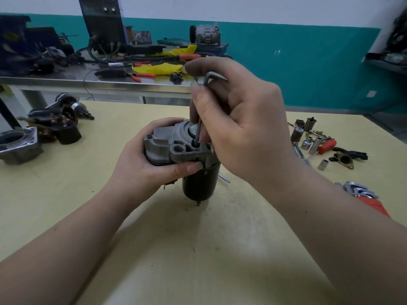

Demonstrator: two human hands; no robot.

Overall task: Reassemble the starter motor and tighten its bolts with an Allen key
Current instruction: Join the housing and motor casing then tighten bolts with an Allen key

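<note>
Head view: the starter motor [187,155] stands upright on the yellow table [66,194], black body down, grey housing up. The left hand [145,159] grips the housing, fingers curled round it. The right hand [237,119] pinches the Allen key [199,130], long arm vertical, tip apparently seated in a bolt recess. Loose sockets [308,139] lie right.

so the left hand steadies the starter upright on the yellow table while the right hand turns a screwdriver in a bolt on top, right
Not quite: the tool is an Allen key, not a screwdriver. The head view shows its bent L shape in the right hand, its long end down in a bolt on top. The left hand does steady the starter upright on the yellow table.
</note>
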